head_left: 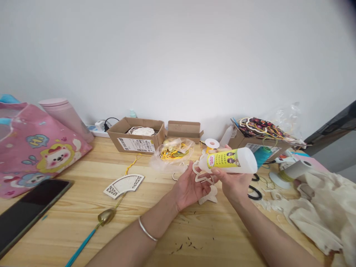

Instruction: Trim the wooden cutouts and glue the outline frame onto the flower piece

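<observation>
My right hand (235, 182) grips a white glue bottle (232, 160) with a yellow label, lying sideways with its nozzle pointing left. The nozzle meets a pale wooden cutout (202, 174), which my left hand (189, 187) holds by its edge, palm up, a silver bangle on that wrist. A second similar cutout (209, 196) lies on the wooden table (83, 207) just under my hands.
A fan-shaped wooden ornament (124, 184) with a yellow cord and teal tassel lies at left, beside a dark tablet (27, 211) and a pink bag (33, 148). Cardboard boxes (136, 139), a bag of yellow thread (174, 150) and cloth (319, 207) ring the area.
</observation>
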`<action>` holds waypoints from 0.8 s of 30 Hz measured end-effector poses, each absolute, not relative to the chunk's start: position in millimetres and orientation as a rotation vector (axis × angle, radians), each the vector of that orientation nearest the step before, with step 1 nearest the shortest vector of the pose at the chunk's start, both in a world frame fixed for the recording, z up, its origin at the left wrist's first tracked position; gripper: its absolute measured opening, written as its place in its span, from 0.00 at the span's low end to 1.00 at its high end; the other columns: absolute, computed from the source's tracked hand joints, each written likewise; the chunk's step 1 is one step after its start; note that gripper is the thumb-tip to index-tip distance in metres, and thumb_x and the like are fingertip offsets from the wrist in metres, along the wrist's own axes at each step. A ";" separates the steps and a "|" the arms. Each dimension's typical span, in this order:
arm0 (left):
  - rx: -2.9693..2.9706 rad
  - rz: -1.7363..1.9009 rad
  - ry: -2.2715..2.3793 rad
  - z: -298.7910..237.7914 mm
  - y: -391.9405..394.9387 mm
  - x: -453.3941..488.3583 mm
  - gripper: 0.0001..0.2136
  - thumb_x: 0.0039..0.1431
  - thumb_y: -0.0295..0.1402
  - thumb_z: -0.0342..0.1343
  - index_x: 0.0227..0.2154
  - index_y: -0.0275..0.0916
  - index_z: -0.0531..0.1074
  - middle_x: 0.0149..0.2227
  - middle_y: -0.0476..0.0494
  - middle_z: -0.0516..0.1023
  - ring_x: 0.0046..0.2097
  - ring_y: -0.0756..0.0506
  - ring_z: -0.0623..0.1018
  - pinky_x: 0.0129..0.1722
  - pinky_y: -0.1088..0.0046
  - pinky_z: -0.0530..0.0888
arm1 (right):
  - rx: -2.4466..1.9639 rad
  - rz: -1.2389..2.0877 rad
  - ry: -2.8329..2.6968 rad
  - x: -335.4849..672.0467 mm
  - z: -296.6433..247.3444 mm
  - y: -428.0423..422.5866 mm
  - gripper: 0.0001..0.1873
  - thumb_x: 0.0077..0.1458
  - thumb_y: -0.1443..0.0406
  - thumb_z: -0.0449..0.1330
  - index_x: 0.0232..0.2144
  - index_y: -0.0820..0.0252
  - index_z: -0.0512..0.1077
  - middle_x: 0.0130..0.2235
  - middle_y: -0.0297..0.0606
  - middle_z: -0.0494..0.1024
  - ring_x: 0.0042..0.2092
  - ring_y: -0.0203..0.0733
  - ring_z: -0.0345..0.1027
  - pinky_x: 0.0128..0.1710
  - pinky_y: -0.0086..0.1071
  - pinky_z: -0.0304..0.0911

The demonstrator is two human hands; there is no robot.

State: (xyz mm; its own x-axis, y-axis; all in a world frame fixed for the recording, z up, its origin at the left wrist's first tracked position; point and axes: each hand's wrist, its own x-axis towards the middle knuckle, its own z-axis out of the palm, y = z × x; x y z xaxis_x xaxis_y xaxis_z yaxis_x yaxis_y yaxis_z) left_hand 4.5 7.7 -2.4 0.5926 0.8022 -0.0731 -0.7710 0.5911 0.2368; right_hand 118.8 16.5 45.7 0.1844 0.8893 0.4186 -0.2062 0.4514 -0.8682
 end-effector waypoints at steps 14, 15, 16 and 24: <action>0.182 0.905 0.167 -2.8 8.1 4.7 0.16 0.53 0.46 0.49 0.32 0.35 0.69 0.36 0.39 0.74 0.36 0.46 0.75 0.31 0.77 0.68 | -0.767 0.886 -1.134 120.1 46.4 16.3 0.33 0.29 0.61 0.69 0.42 0.62 0.67 0.29 0.40 0.77 0.30 0.45 0.72 0.31 0.43 0.70; 0.182 0.910 0.178 -3.0 8.1 4.8 0.17 0.53 0.46 0.49 0.34 0.35 0.68 0.36 0.39 0.73 0.36 0.46 0.75 0.31 0.76 0.68 | -0.776 0.892 -1.140 120.2 46.6 16.0 0.34 0.28 0.61 0.69 0.42 0.62 0.67 0.30 0.41 0.77 0.31 0.46 0.72 0.31 0.43 0.70; 0.182 0.916 0.190 -3.3 8.1 4.8 0.18 0.53 0.46 0.49 0.36 0.35 0.68 0.37 0.39 0.73 0.35 0.47 0.75 0.31 0.76 0.68 | -0.780 0.894 -1.144 120.3 46.5 15.9 0.35 0.27 0.61 0.69 0.43 0.62 0.67 0.31 0.41 0.77 0.32 0.47 0.72 0.31 0.43 0.70; 0.171 0.906 0.192 -3.1 8.6 4.8 0.20 0.53 0.46 0.49 0.41 0.34 0.67 0.37 0.37 0.73 0.37 0.46 0.75 0.31 0.76 0.68 | -0.741 0.903 -1.153 122.3 44.3 17.0 0.35 0.28 0.61 0.69 0.43 0.61 0.67 0.33 0.42 0.77 0.31 0.46 0.72 0.31 0.42 0.70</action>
